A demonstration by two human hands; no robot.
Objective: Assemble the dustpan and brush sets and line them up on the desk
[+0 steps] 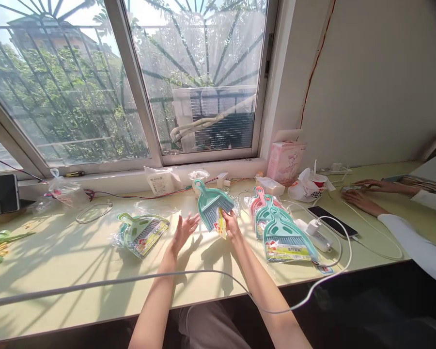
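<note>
A teal dustpan and brush set (210,206) is held up above the table by my right hand (230,224), whose fingers grip its lower right edge at the yellow label. My left hand (184,230) is open just left of the set, palm turned toward it, apart from it. Further left, a green dustpan set (143,232) in clear wrapping lies on the table. To the right of my right arm lie several more sets: a teal dustpan set (287,235) in front, with others and a pink dustpan (258,201) behind it.
A white cable (218,272) crosses in front of my forearms. At right are a power strip (321,240), a phone (332,221) and another person's hands (361,196). A pink box (286,160) and a plastic bag (308,185) stand by the wall. Green parts (2,242) lie far left.
</note>
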